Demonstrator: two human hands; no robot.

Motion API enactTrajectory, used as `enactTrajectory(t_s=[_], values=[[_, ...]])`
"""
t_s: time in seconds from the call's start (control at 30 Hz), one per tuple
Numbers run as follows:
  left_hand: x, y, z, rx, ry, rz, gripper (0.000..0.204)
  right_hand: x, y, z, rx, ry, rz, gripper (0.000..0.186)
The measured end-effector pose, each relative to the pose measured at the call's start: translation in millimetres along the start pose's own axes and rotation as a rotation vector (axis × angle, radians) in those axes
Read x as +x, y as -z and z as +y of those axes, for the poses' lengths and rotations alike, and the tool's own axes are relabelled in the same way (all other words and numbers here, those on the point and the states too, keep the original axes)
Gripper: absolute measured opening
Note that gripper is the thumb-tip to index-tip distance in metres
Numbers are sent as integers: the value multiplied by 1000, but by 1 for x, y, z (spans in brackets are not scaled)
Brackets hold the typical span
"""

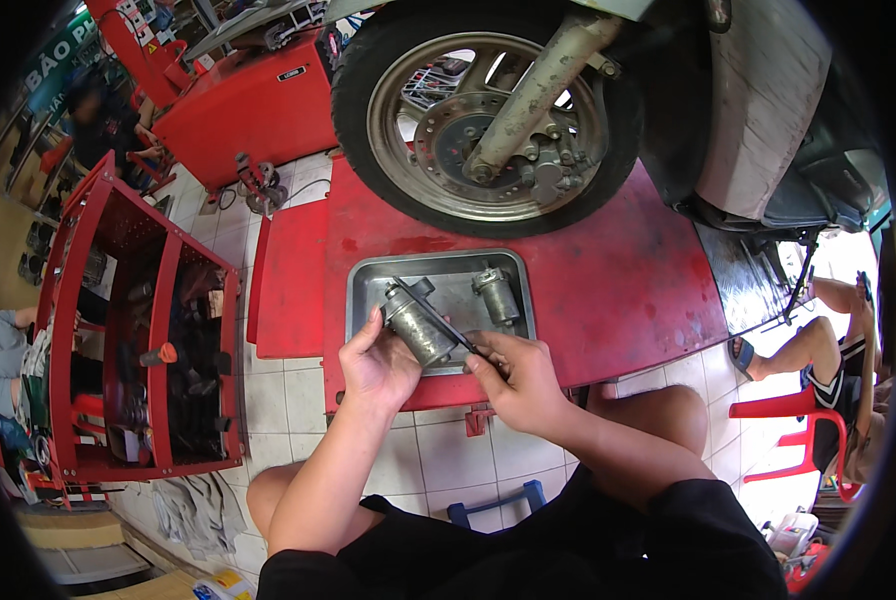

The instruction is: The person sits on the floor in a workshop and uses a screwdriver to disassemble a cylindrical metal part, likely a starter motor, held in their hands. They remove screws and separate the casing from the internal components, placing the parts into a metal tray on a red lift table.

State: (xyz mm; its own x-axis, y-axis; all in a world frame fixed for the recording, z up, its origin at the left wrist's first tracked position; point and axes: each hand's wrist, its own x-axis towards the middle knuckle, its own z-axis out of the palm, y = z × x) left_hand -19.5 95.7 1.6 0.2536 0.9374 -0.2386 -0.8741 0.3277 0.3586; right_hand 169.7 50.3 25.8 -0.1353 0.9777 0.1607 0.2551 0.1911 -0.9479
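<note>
My left hand [379, 368] cradles a worn silver cylindrical starter motor [416, 328] over the near side of a shallow metal tray [368, 270]. Its thumb rests along the motor's side, with the fingers underneath. In my right hand [521, 380] is a slim black tool [455, 335], pinched between thumb and fingers and lying slantwise against the motor. The far end of that tool is dark and small, so its exact kind is unclear. A second, similar motor [496, 297] lies in the tray's right part.
The tray stands on a red lift platform [618, 290], just before a motorbike's front wheel [488, 130]. A red tool cart [158, 340] is at left, a red plastic chair [798, 430] at right. Other people sit at both sides. A blue stool frame [496, 503] is below my arms.
</note>
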Motion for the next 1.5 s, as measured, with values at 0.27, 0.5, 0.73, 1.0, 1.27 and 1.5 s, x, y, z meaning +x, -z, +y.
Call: enactTrajectory(t_s=[0.27,0.5,0.73,1.0,1.27,1.5], values=[[2,-8,-4,115,19,-41,66,4,16,-14,-119,-108,-91,25],[7,-15,5,-20,6,280,67,0,17,-9,53,-334,-351,27],[6,-16,10,78,-2,286,68,-4,9,0,100,-356,-483,31],[5,-15,10,19,-12,315,56,-4,5,-1,120,-405,-502,30],[5,-15,9,46,-47,298,58,-4,6,-3,94,-401,-499,30],[6,-17,7,44,-36,309,59,-7,4,10,183,-379,-491,30]])
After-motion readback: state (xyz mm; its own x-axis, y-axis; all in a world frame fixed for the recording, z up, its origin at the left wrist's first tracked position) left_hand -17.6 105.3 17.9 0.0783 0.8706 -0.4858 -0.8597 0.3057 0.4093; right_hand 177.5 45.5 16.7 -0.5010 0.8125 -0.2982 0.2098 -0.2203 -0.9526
